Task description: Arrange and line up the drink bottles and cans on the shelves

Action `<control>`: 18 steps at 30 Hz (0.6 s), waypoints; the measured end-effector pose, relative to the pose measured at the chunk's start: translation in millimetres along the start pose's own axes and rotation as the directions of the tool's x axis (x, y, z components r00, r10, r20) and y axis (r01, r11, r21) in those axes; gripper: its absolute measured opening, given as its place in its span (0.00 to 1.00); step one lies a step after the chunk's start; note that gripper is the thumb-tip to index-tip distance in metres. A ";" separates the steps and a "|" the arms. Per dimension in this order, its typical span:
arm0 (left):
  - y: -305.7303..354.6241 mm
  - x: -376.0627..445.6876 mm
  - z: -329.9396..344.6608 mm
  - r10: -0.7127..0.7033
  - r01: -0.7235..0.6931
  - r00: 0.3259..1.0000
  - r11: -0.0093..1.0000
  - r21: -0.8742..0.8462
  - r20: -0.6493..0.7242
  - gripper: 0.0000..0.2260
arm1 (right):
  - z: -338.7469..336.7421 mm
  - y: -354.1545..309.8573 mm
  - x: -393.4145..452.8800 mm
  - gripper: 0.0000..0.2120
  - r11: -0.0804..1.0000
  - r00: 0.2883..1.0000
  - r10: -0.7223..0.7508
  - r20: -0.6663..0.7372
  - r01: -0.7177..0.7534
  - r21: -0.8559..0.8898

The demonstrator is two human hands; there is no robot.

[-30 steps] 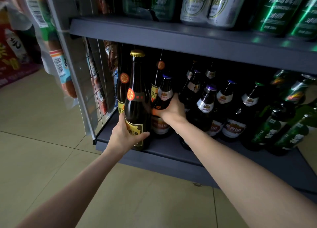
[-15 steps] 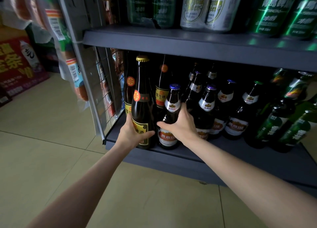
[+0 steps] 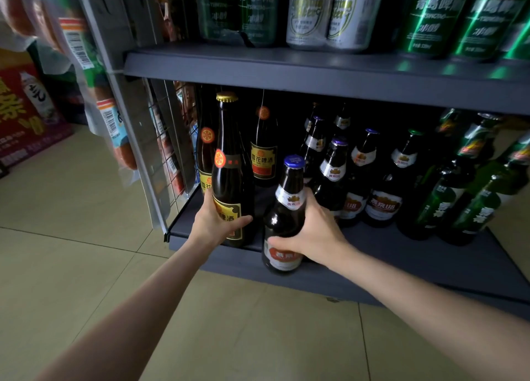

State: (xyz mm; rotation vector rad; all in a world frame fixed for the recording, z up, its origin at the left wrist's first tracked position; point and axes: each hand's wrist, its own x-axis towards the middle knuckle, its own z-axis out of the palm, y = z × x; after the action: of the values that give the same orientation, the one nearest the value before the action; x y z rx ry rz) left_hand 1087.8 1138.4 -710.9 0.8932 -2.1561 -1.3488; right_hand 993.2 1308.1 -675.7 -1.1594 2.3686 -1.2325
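Note:
My left hand (image 3: 215, 222) grips the lower part of a tall dark bottle with a gold cap (image 3: 229, 176), upright at the front left of the bottom shelf (image 3: 424, 263). My right hand (image 3: 312, 237) grips a shorter dark bottle with a blue cap (image 3: 286, 205) and a red and white label. That bottle stands at or just over the shelf's front edge. Behind them two more tall dark bottles (image 3: 263, 151) stand at the back. A group of blue-capped bottles (image 3: 358, 179) fills the middle of the shelf.
Green bottles (image 3: 459, 197) crowd the right end of the bottom shelf. Green and silver cans (image 3: 321, 13) line the upper shelf (image 3: 286, 67). A wire side panel (image 3: 169, 151) with hanging packets closes the left end. Beige floor tiles (image 3: 86, 237) lie below.
My right hand has pulled the blue-capped bottle forward from the row to the shelf's front edge. My left hand kept its hold on the tall bottle. The camera has come closer.

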 end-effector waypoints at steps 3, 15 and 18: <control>6.4 1.7 13.2 0.013 -0.013 1.000 1.000 -0.005 -0.003 0.37 | -23.5 5.8 -19.0 0.36 1.000 0.999 -0.013 0.041 0.013 -0.006; 30.4 47.3 64.4 -0.013 0.013 1.000 1.000 0.017 -0.009 0.37 | -109.4 41.7 -30.3 0.38 0.993 0.998 0.053 -0.037 -0.056 -0.100; 30.2 54.7 67.8 -0.021 0.021 1.000 1.000 0.008 -0.015 0.37 | -117.1 51.7 -29.9 0.40 0.990 0.994 0.076 -0.072 -0.084 -0.113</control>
State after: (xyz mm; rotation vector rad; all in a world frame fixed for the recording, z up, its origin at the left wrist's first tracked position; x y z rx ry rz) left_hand 996.3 1150.4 -710.8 0.9285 -2.1479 -1.3402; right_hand 924.1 1416.3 -647.3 -1.0586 2.5403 -1.1398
